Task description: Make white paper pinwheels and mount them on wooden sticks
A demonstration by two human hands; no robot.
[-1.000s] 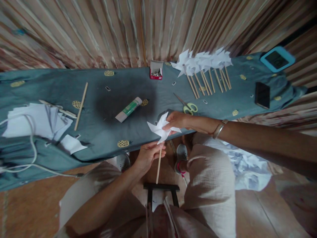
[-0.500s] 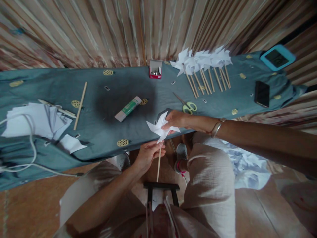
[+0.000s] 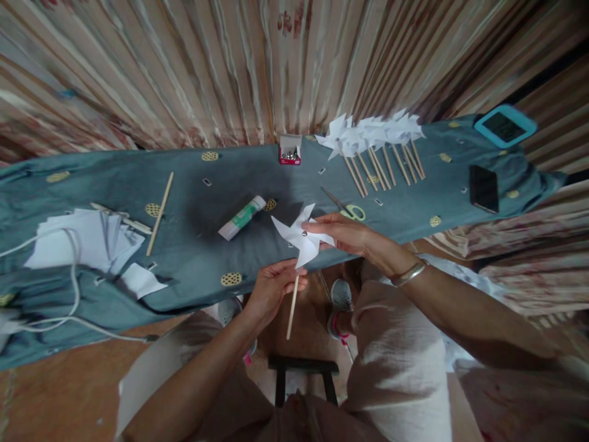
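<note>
Closest to the wearer, a black stool (image 3: 304, 365) stands under the lower end of a wooden stick (image 3: 292, 310), whose long axis points away from the body, leaning slightly rightward. The left hand (image 3: 273, 291) has its grip pinched around that stick, just below a white paper pinwheel (image 3: 306, 248), which is held in front of the counter's (image 3: 257, 175) near edge. The pinwheel lies straight beyond the left grip, roughly along the stick's line; the right hand (image 3: 345, 233) comes in from the side, its grip grasping the right-hand blades, nearer than the left to the silvery pin (image 3: 304, 233) at the centre. Farther off on the cloth, a glue stick (image 3: 242, 218) lies left of the pinwheel and scissors (image 3: 352, 212) just beyond the right hand. At the far edge sit a small red box (image 3: 290, 161) of metal pieces and, to its right, a row of pinwheels (image 3: 370, 135).
</note>
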